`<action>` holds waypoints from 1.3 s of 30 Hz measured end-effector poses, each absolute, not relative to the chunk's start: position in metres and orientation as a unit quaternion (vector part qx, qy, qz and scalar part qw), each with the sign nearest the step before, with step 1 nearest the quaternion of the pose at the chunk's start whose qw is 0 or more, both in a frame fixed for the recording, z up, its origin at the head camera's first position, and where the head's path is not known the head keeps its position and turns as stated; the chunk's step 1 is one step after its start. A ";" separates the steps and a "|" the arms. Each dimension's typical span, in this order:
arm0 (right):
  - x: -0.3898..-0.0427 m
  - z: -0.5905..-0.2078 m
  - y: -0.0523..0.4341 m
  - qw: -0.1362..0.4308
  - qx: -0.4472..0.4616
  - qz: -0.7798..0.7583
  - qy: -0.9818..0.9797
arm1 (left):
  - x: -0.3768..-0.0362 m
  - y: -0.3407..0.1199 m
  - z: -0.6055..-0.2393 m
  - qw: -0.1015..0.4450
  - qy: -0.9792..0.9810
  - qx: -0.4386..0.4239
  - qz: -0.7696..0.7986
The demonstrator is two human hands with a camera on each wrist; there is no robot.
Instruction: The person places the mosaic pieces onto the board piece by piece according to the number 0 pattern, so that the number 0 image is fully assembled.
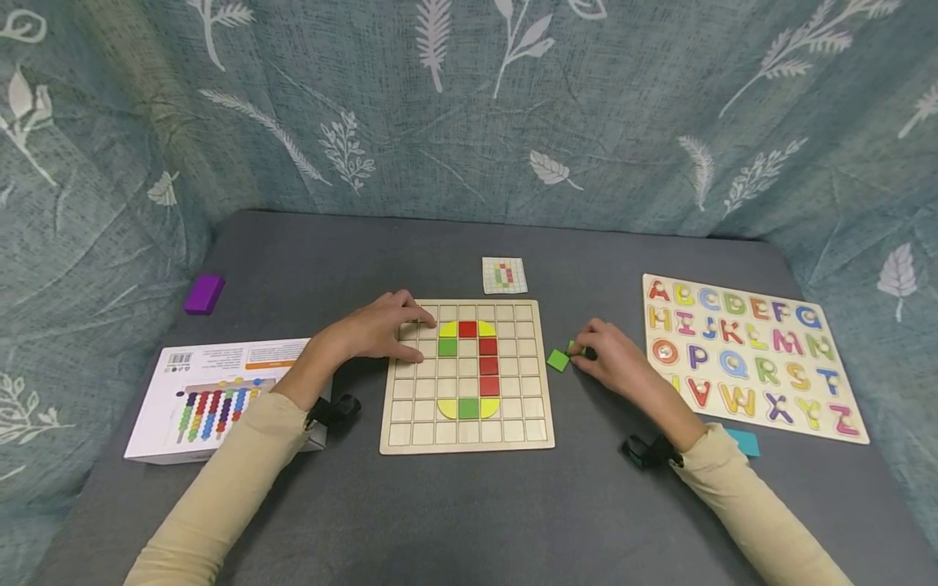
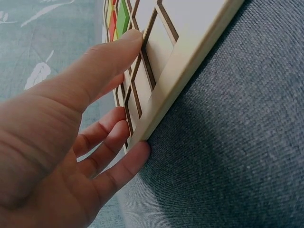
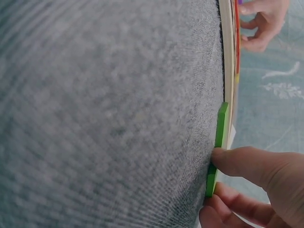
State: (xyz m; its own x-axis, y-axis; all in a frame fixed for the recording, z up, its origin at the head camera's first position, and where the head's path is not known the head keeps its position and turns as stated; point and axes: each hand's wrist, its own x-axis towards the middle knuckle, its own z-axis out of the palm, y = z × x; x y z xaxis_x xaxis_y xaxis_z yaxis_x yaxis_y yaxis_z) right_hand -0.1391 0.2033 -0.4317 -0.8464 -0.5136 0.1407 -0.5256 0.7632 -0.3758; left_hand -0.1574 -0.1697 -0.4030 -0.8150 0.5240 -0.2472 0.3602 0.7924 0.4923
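A wooden grid board (image 1: 518, 435) lies mid-table. Several red square tiles (image 1: 488, 365), two green ones (image 1: 448, 347) and several yellow rounded corner pieces (image 1: 488, 407) form a ring in it. My left hand (image 1: 374, 330) rests on the board's left side, fingers spread; the left wrist view shows the thumb over the grid and fingertips at the rim. Right of the board, my right hand (image 1: 611, 358) pinches a loose green square tile (image 3: 211, 183) at the tabletop, its thumb on one side and fingers on the other. Another loose green square tile (image 1: 558, 360) lies beside it.
Behind the board lies a small pattern card (image 1: 504, 276). At right is an alphabet puzzle board (image 1: 755, 358), with a teal piece (image 1: 746, 443) near its lower edge. A white printed box (image 1: 220, 399) and a purple block (image 1: 203, 294) are at left.
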 end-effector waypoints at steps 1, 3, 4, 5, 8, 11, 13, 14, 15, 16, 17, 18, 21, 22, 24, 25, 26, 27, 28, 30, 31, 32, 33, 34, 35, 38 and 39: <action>-0.139 -0.432 0.203 0.016 0.278 0.205 -0.938 | -0.158 -0.170 -0.403 0.189 0.928 0.238 0.216; -0.140 -0.432 0.204 0.019 0.280 0.206 -0.937 | -0.158 -0.169 -0.403 0.188 0.928 0.238 0.214; -0.141 -0.432 0.204 0.020 0.282 0.206 -0.937 | -0.159 -0.169 -0.402 0.189 0.929 0.237 0.213; -0.141 -0.433 0.205 0.021 0.284 0.205 -0.936 | -0.159 -0.169 -0.403 0.189 0.929 0.237 0.212; -0.143 -0.434 0.207 0.023 0.293 0.203 -0.934 | -0.158 -0.169 -0.403 0.189 0.929 0.238 0.211; -0.144 -0.437 0.208 0.027 0.301 0.207 -0.930 | -0.158 -0.169 -0.404 0.188 0.929 0.239 0.210; -0.144 -0.438 0.209 0.031 0.305 0.211 -0.928 | -0.158 -0.169 -0.404 0.187 0.929 0.240 0.210; -0.144 -0.439 0.210 0.032 0.306 0.214 -0.927 | -0.157 -0.169 -0.404 0.186 0.929 0.241 0.210; -0.144 -0.439 0.210 0.033 0.307 0.216 -0.926 | -0.157 -0.169 -0.404 0.186 0.929 0.240 0.210; -0.144 -0.440 0.211 0.034 0.308 0.218 -0.925 | -0.157 -0.169 -0.404 0.186 0.930 0.239 0.210; -0.144 -0.440 0.211 0.034 0.310 0.218 -0.925 | -0.157 -0.169 -0.404 0.185 0.929 0.240 0.211; -0.144 -0.440 0.212 0.033 0.313 0.217 -0.924 | -0.157 -0.169 -0.404 0.185 0.929 0.241 0.211; -0.146 -0.439 0.214 0.038 0.323 0.215 -0.921 | -0.157 -0.169 -0.403 0.189 0.928 0.241 0.213; -0.146 -0.438 0.213 0.044 0.327 0.216 -0.919 | -0.157 -0.169 -0.403 0.188 0.928 0.241 0.213; -0.147 -0.434 0.211 0.060 0.334 0.224 -0.914 | -0.157 -0.170 -0.403 0.187 0.928 0.243 0.214; -0.148 -0.431 0.209 0.070 0.338 0.232 -0.909 | -0.157 -0.170 -0.404 0.186 0.927 0.243 0.215; -0.148 -0.427 0.205 0.078 0.345 0.239 -0.904 | -0.157 -0.171 -0.404 0.187 0.927 0.243 0.215; -0.147 -0.424 0.201 0.086 0.354 0.244 -0.899 | -0.157 -0.171 -0.404 0.187 0.927 0.243 0.215; -0.147 -0.421 0.196 0.091 0.366 0.249 -0.892 | -0.157 -0.171 -0.404 0.187 0.927 0.242 0.216; -0.146 -0.416 0.186 0.093 0.391 0.256 -0.879 | -0.157 -0.171 -0.404 0.189 0.927 0.241 0.217; -0.146 -0.414 0.182 0.092 0.402 0.258 -0.874 | -0.157 -0.171 -0.404 0.191 0.927 0.241 0.217; -0.146 -0.413 0.177 0.090 0.411 0.259 -0.869 | -0.157 -0.171 -0.404 0.191 0.926 0.241 0.218; -0.146 -0.412 0.174 0.087 0.417 0.261 -0.866 | -0.157 -0.170 -0.404 0.191 0.926 0.242 0.219; -0.146 -0.412 0.171 0.086 0.421 0.261 -0.865 | -0.157 -0.170 -0.403 0.191 0.926 0.243 0.219; -0.146 -0.412 0.168 0.082 0.421 0.260 -0.865 | -0.157 -0.170 -0.403 0.191 0.925 0.243 0.219; -0.146 -0.412 0.160 0.075 0.424 0.254 -0.866 | -0.158 -0.169 -0.403 0.193 0.925 0.243 0.220; -0.146 -0.412 0.157 0.073 0.429 0.249 -0.865 | -0.158 -0.170 -0.403 0.194 0.925 0.241 0.219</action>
State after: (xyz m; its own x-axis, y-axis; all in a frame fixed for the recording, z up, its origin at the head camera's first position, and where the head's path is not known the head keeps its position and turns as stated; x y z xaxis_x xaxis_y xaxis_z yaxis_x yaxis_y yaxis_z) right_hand -0.1464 0.1568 -0.4119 -0.6211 -0.7060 0.3403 -0.7789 0.5078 -0.3680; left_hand -0.1579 -0.1696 -0.4028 -0.8091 0.5304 -0.2529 0.3605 0.7879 0.4992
